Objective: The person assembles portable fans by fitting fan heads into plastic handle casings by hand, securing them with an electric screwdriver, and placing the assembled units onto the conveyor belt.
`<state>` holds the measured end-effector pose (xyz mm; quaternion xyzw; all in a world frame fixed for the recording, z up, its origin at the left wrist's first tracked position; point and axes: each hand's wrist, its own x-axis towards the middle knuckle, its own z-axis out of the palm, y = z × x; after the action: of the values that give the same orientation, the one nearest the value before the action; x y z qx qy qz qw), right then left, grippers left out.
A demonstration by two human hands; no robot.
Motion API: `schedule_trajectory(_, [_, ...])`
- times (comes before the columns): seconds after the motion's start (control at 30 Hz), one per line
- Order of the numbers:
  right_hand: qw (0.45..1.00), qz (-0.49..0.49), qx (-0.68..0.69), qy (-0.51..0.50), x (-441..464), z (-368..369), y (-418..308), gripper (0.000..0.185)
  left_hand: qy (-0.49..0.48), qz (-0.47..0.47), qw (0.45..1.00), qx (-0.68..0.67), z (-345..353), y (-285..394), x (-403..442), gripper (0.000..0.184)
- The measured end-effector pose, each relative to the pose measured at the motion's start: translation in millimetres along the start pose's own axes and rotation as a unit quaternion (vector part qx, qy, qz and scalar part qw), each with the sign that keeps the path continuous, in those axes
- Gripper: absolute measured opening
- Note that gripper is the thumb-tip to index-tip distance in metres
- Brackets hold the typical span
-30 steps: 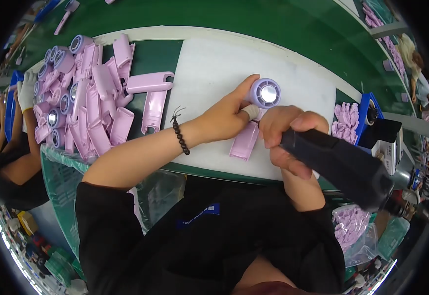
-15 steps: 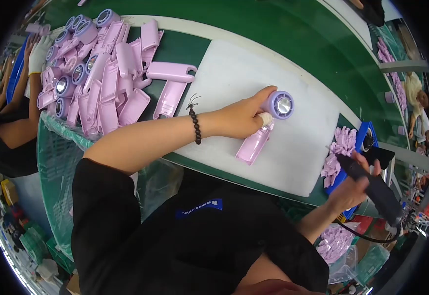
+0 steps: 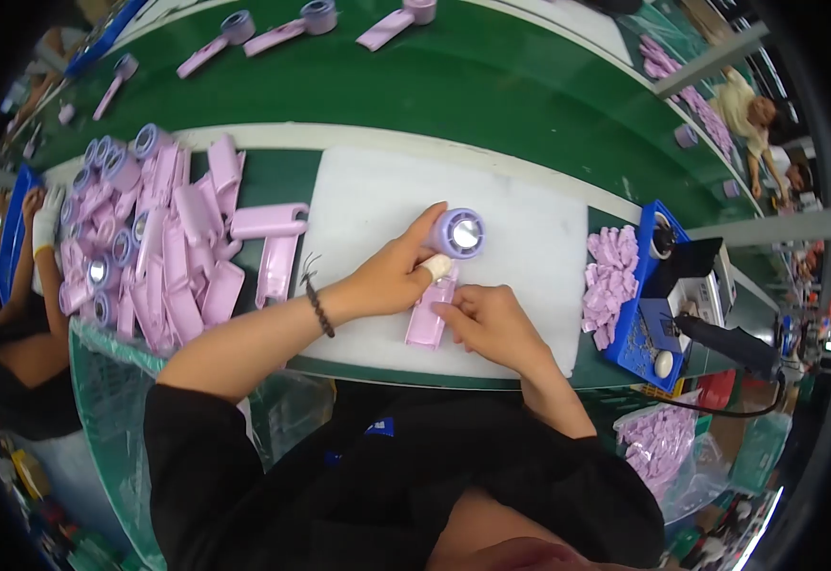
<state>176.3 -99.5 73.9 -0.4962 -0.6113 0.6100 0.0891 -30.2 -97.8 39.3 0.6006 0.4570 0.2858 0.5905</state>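
Observation:
My left hand (image 3: 398, 276), its thumb wrapped in white tape, grips a fan unit over a white mat (image 3: 358, 190). The unit has a round purple head (image 3: 459, 233) with a silver centre and an open pink handle shell (image 3: 426, 322) pointing toward me. My right hand (image 3: 494, 325) has its fingers curled at the right edge of the shell, thumb and fingertips closed on it. The black power tool (image 3: 730, 344) hangs at the right, away from both hands.
Pink shells and purple heads form a pile (image 3: 163, 228) at the left. Small pink parts (image 3: 612, 281) lie beside a blue tray (image 3: 633, 350) at the right. Fan units (image 3: 287, 36) sit on the green belt (image 3: 530, 114) beyond the mat. A co-worker's gloved hand (image 3: 46, 224) is far left.
My right hand has let go of the black tool at the right and come back to the pink shell. My left hand still holds the fan unit. More units show on the belt.

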Motion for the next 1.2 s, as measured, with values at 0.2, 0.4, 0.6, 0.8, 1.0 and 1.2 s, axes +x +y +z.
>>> schedule_trajectory(0.2, [0.997, -0.063, 0.012, 0.032, 26.9, -38.2, 4.2, 0.015, 0.006, 0.019, 0.960, 0.278, -52.4, 43.2, -16.2, 0.071])
schedule_trajectory(0.4, [0.932, -0.089, -0.241, 0.257, 105.0, -116.3, -20.7, 0.020, 0.108, 0.086, 0.744, 0.654, -117.9, 20.5, -60.3, 0.072])
schedule_trajectory(0.6, [0.859, -0.003, -0.367, 0.357, 199.2, -212.6, -38.1, 0.027, 0.031, -0.082, 0.771, 0.631, -134.8, 13.6, -55.9, 0.072])
schedule_trajectory(0.8, [0.823, 0.035, -0.329, 0.462, 221.9, -257.5, -34.2, 0.031, 0.086, -0.115, 0.826, 0.545, -128.2, 26.9, -48.4, 0.068])
schedule_trajectory(1.0, [0.802, 0.068, -0.336, 0.489, 217.7, -312.5, -25.8, 0.032, 0.157, 0.067, 0.864, 0.473, -116.1, 42.7, -40.2, 0.072])
schedule_trajectory(1.2, [0.760, 0.104, -0.385, 0.513, 217.5, -401.8, 5.1, 0.030, 0.188, 0.144, 0.926, 0.292, -87.5, 27.4, -28.1, 0.059])
